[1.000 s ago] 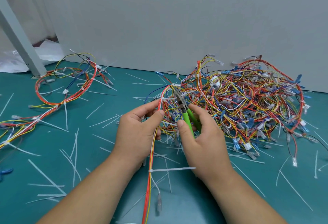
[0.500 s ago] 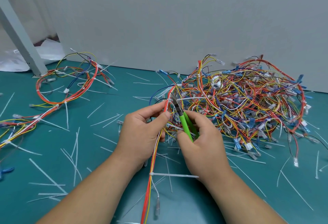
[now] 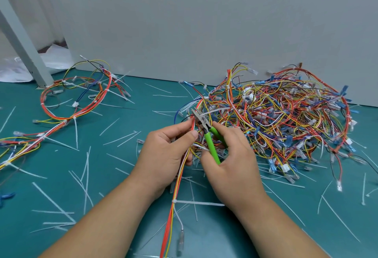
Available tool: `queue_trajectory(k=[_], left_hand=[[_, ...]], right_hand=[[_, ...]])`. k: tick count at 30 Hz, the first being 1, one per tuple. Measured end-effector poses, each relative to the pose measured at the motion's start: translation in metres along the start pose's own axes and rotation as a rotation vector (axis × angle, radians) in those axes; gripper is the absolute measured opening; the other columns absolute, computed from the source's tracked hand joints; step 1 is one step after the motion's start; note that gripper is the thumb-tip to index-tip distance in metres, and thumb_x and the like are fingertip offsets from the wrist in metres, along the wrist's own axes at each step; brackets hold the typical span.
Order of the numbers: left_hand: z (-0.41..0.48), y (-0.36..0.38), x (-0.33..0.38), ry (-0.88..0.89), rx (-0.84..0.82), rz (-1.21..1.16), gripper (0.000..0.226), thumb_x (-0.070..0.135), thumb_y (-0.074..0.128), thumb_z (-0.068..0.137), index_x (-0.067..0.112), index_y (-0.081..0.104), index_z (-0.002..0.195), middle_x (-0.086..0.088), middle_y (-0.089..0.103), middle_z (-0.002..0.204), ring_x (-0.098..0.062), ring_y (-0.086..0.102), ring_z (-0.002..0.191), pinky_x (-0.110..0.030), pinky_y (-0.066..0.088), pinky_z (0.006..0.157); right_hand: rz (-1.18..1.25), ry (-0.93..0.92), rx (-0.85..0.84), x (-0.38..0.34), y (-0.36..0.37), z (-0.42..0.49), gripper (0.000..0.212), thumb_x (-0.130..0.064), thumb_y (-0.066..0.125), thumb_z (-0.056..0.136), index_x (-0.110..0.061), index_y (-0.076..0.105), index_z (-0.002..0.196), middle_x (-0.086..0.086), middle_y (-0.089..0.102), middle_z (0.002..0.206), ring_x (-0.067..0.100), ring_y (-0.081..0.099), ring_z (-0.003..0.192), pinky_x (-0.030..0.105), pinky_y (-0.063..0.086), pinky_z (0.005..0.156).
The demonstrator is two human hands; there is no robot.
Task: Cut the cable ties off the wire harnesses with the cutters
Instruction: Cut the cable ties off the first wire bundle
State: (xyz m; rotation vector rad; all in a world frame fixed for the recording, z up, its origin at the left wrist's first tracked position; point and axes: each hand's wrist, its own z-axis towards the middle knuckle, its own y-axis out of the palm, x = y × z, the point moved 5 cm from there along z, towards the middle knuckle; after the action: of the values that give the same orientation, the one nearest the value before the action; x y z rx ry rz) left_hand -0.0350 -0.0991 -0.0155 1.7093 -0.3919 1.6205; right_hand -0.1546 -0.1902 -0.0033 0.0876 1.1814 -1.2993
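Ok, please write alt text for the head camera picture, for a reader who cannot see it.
A person's left hand pinches a wire harness while the right hand holds green-handled cutters to it. A tangled pile of harnesses and cut white cable ties lie on the teal table.

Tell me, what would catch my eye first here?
A big tangle of wire harnesses, red, yellow and blue, is heaped at the right against the grey wall. In the middle, the right hand grips green-handled cutters while the left hand pinches one harness. White cut cable ties litter the teal table.
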Motion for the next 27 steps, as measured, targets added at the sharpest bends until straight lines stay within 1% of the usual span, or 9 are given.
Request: queue_trajectory(k=[4, 7, 9, 11, 16, 19, 21, 24, 27], left_hand=[[0.0016, -0.0042, -0.0013, 0.002, 0.048, 0.003, 0.021, 0.008, 0.07, 0.091, 0.024, 0.08, 0.099, 0.005, 0.06, 0.062, -0.012, 0.044, 0.043, -0.023, 0.043, 0.043], [0.0034, -0.0058, -0.0024, -0.006, 0.078, -0.005, 0.017, 0.013, 0.071, 0.09, 0.025, 0.081, 0.098, 0.006, 0.061, 0.064, -0.011, 0.039, 0.042, -0.023, 0.04, 0.041], [0.004, -0.0058, -0.0018, 0.007, 0.078, 0.009, 0.022, 0.013, 0.071, 0.091, 0.031, 0.081, 0.095, 0.003, 0.058, 0.065, -0.011, 0.039, 0.042, -0.023, 0.039, 0.041], [0.0042, -0.0061, -0.0003, 0.029, 0.07, 0.026, 0.025, 0.01, 0.07, 0.091, 0.033, 0.08, 0.093, 0.003, 0.056, 0.068, -0.012, 0.039, 0.042, -0.023, 0.039, 0.041], [0.0049, -0.0091, -0.0018, 0.041, 0.081, 0.055, 0.031, 0.005, 0.07, 0.091, 0.034, 0.079, 0.095, 0.011, 0.055, 0.066, -0.01, 0.041, 0.044, -0.022, 0.039, 0.042], [0.0043, -0.0086, -0.0007, 0.058, 0.082, 0.084, 0.027, 0.012, 0.075, 0.085, 0.034, 0.079, 0.1, 0.012, 0.054, 0.067, -0.011, 0.041, 0.046, -0.022, 0.039, 0.043], [0.0038, -0.0083, 0.0001, 0.068, 0.086, 0.098, 0.032, 0.011, 0.075, 0.087, 0.039, 0.079, 0.101, 0.013, 0.054, 0.067, -0.011, 0.042, 0.046, -0.021, 0.04, 0.044], [0.0027, -0.0059, 0.0019, 0.083, 0.069, 0.117, 0.038, 0.01, 0.068, 0.094, 0.047, 0.077, 0.101, 0.014, 0.057, 0.066, -0.009, 0.043, 0.047, -0.02, 0.042, 0.045], [0.0017, -0.0013, 0.0019, 0.052, 0.017, 0.037, 0.032, 0.011, 0.058, 0.1, 0.036, 0.078, 0.106, 0.012, 0.064, 0.07, -0.009, 0.046, 0.05, -0.019, 0.045, 0.048]], right_hand=[[-0.076, -0.015, -0.116, -0.0003, 0.0019, 0.0008, 0.074, -0.025, 0.06, 0.073, -0.011, 0.054, 0.145, -0.002, 0.054, 0.121, 0.017, 0.052, 0.119, 0.036, 0.04, 0.111], [-0.059, -0.011, -0.199, -0.0004, 0.0055, -0.0011, 0.081, -0.027, 0.059, 0.072, -0.013, 0.049, 0.15, -0.002, 0.05, 0.121, 0.019, 0.05, 0.121, 0.036, 0.038, 0.113], [-0.051, -0.01, -0.182, -0.0013, 0.004, -0.0011, 0.083, -0.028, 0.062, 0.071, -0.012, 0.049, 0.151, -0.001, 0.051, 0.121, 0.019, 0.05, 0.122, 0.033, 0.038, 0.113], [-0.058, -0.021, -0.141, -0.0037, 0.0015, -0.0003, 0.083, -0.028, 0.067, 0.07, -0.01, 0.051, 0.149, 0.0, 0.053, 0.122, 0.019, 0.053, 0.121, 0.032, 0.039, 0.113], [-0.04, -0.042, -0.103, -0.0058, 0.0014, -0.001, 0.076, -0.028, 0.071, 0.07, -0.008, 0.059, 0.142, 0.001, 0.057, 0.122, 0.018, 0.057, 0.121, 0.033, 0.042, 0.11], [-0.032, -0.044, -0.109, -0.0036, 0.0017, -0.0007, 0.071, -0.026, 0.071, 0.073, -0.009, 0.06, 0.141, 0.001, 0.058, 0.121, 0.016, 0.057, 0.12, 0.031, 0.042, 0.109], [-0.021, -0.047, -0.114, -0.0016, 0.0026, -0.0006, 0.066, -0.024, 0.071, 0.078, -0.01, 0.06, 0.141, 0.0, 0.058, 0.122, 0.014, 0.056, 0.119, 0.029, 0.042, 0.109], [-0.016, -0.055, -0.122, 0.0001, 0.0062, -0.0016, 0.058, -0.027, 0.067, 0.087, -0.013, 0.057, 0.142, -0.004, 0.055, 0.122, 0.009, 0.053, 0.119, 0.023, 0.039, 0.109], [-0.023, -0.063, -0.119, 0.0004, 0.0095, -0.0018, 0.052, -0.035, 0.062, 0.095, -0.015, 0.055, 0.142, -0.005, 0.055, 0.123, 0.005, 0.051, 0.118, 0.015, 0.034, 0.108]])
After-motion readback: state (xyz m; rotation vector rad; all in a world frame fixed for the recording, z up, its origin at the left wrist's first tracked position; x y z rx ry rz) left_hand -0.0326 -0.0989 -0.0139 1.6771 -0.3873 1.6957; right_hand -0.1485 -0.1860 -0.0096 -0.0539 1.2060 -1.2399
